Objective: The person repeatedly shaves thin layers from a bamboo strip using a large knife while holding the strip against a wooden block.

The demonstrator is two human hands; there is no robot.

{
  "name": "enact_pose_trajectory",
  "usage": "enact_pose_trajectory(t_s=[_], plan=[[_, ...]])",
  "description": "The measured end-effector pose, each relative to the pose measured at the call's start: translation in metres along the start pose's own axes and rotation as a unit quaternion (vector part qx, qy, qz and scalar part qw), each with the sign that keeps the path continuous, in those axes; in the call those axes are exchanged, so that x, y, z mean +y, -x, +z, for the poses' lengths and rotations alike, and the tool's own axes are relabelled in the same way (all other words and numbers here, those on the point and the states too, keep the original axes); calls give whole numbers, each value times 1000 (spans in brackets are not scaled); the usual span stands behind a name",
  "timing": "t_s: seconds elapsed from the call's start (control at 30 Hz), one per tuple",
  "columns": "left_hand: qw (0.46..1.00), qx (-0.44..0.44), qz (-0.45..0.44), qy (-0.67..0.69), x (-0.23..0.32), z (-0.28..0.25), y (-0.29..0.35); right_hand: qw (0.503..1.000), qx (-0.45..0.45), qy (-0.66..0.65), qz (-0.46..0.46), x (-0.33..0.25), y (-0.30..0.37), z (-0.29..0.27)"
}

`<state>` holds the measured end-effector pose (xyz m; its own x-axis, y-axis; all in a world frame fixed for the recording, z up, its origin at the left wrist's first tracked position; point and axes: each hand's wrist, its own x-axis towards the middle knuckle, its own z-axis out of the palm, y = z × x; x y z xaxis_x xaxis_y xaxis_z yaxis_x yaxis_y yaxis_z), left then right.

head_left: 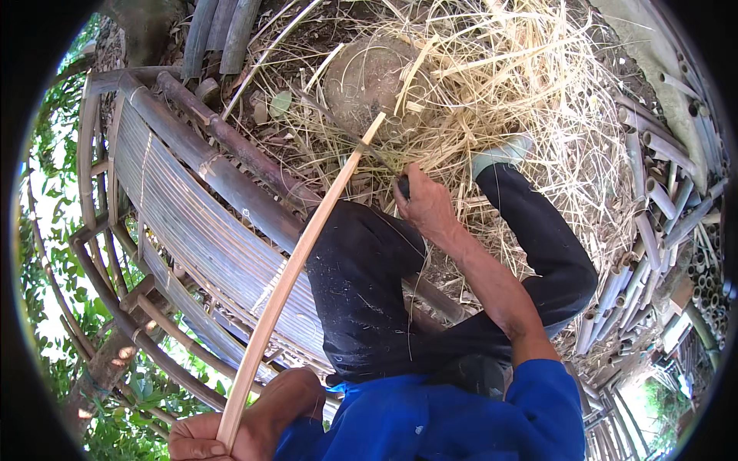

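Note:
My left hand [260, 419], low at the left, is closed round the near end of a long pale bamboo strip [296, 265]. The strip slants up and away past my left knee to a far tip above the ground. My right hand [432, 206] grips the dark handle of a knife [332, 117]. Its long thin blade points to the far left and crosses the strip a little short of that tip. Whether the edge is sunk into the bamboo, I cannot tell. Past the strip's tip lies a round, flat-topped block [361, 81] with shavings on it.
A heap of pale bamboo shavings [530, 77] spreads over the ground around my foot [503, 152]. On the left runs a slatted bamboo bench [192, 207] with a thick pole frame. Cut bamboo poles [653, 154] are stacked along the right. Green foliage shows beyond the bench.

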<state>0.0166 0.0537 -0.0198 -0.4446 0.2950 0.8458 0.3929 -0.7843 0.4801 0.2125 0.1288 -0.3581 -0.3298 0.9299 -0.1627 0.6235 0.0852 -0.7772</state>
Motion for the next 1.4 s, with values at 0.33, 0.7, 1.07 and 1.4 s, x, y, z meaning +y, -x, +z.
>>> enact_pose_trajectory(t_s=[0.33, 0.7, 1.07, 1.4], plan=[[992, 86, -56, 74, 35, -26, -41, 989, -7, 107, 98, 41, -9, -10], [947, 218, -172, -159, 169, -199, -131, 975, 116, -4, 188, -154, 176, -105], [932, 274, -111, -211, 356, -416, -141, 978, 90, -157, 106, -320, 372, -42], [826, 478, -177, -240, 349, -554, -64, 964, 87, -226, 106, -367, 450, -22]])
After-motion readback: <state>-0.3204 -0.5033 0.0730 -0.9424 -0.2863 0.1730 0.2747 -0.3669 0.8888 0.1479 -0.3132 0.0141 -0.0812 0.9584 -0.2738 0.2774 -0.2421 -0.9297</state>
